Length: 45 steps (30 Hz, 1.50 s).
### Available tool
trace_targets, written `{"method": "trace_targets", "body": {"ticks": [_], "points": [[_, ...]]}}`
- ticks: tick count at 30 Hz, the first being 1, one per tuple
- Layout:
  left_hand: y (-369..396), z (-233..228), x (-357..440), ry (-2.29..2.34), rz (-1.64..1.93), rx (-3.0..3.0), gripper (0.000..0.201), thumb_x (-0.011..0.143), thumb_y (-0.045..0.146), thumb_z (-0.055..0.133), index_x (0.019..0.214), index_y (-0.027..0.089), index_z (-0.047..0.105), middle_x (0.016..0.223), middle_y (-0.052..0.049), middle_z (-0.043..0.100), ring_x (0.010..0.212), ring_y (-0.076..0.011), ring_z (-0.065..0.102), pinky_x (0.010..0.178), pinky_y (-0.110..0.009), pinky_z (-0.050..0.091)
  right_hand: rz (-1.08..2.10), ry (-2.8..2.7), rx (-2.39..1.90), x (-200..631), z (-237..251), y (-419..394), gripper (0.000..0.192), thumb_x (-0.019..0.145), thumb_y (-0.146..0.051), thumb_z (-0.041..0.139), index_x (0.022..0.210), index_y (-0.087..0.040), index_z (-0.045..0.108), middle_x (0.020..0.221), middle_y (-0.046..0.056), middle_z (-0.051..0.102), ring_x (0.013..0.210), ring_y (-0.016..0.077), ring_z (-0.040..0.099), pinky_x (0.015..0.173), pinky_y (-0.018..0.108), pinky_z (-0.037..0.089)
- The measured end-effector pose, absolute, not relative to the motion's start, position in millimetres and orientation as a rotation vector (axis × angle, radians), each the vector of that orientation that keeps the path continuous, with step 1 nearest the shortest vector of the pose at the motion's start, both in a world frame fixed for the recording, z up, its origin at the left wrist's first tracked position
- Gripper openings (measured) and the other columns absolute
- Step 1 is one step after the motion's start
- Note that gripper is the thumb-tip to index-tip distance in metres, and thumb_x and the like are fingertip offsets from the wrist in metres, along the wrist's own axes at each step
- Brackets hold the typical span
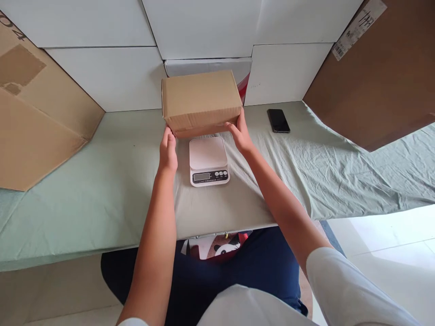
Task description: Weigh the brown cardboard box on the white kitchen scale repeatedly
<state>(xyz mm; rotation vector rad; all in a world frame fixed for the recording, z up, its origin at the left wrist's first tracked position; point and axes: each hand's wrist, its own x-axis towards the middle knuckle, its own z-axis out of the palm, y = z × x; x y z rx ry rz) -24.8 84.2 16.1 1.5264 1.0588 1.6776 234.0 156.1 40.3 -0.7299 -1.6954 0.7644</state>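
Note:
A closed brown cardboard box (204, 95) is held between my two hands, just beyond a white kitchen scale (208, 154). My left hand (168, 151) grips the box's near left corner from below. At the near right corner, my right hand (240, 131) has its thumb along the front face; its other fingers are mostly hidden by the box. The scale's plate bears nothing, and its display and buttons face me. Whether the box touches the cloth behind the scale I cannot tell.
A black phone (278, 121) lies on the green cloth (118, 181) to the right. Large cardboard panels stand at the left (44, 108) and right (377, 77). White panels (204, 27) form the back, with a low gap behind the box.

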Motion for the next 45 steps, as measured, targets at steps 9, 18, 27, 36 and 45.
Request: {"method": "trace_targets", "body": {"ticks": [9,18,27,36,45], "points": [[-20.5,9.8,1.2,1.113,1.748,1.420,0.087,0.086,0.085,0.042,0.155,0.033,0.050,0.169,-0.005,0.043,0.162,-0.0312,0.028,0.132,-0.044,0.027,0.766,-1.510,-0.776,231.6,19.9,49.4,0.078,0.088,-0.072,0.051,0.154,-0.036,0.035,0.157,0.006,0.051,0.151,0.0324,0.044,0.125,0.054,0.042],[-18.9,6.4,2.4,1.131,1.694,1.392,0.085,0.088,0.083,0.042,0.154,0.031,0.050,0.169,-0.006,0.043,0.161,-0.0300,0.031,0.132,-0.044,0.028,0.810,-1.442,-0.818,226.2,22.8,46.8,0.069,0.089,-0.063,0.051,0.150,-0.034,0.040,0.154,0.007,0.053,0.144,0.0320,0.048,0.123,0.054,0.043],[-17.2,5.2,1.6,1.131,1.698,1.401,0.083,0.089,0.081,0.042,0.155,0.032,0.050,0.170,-0.006,0.042,0.161,-0.0295,0.031,0.132,-0.043,0.027,0.809,-1.370,-0.872,224.3,18.0,45.6,0.053,0.088,-0.051,0.053,0.136,-0.031,0.049,0.142,0.008,0.057,0.138,0.0316,0.051,0.120,0.056,0.045],[-17.2,4.8,0.6,1.150,1.687,1.419,0.085,0.089,0.082,0.040,0.157,0.031,0.047,0.170,-0.006,0.041,0.161,-0.0291,0.032,0.131,-0.041,0.030,0.742,-1.379,-0.919,227.7,15.5,47.4,0.063,0.091,-0.059,0.046,0.149,-0.035,0.040,0.154,0.007,0.050,0.147,0.0309,0.047,0.124,0.058,0.041],[-14.9,5.7,0.9,1.126,1.684,1.398,0.084,0.089,0.082,0.042,0.155,0.032,0.050,0.171,-0.005,0.040,0.162,-0.0297,0.029,0.132,-0.042,0.027,0.853,-1.315,-0.934,231.3,22.2,49.3,0.063,0.092,-0.060,0.045,0.150,-0.035,0.041,0.163,0.004,0.045,0.154,0.0307,0.041,0.128,0.058,0.038]]}}
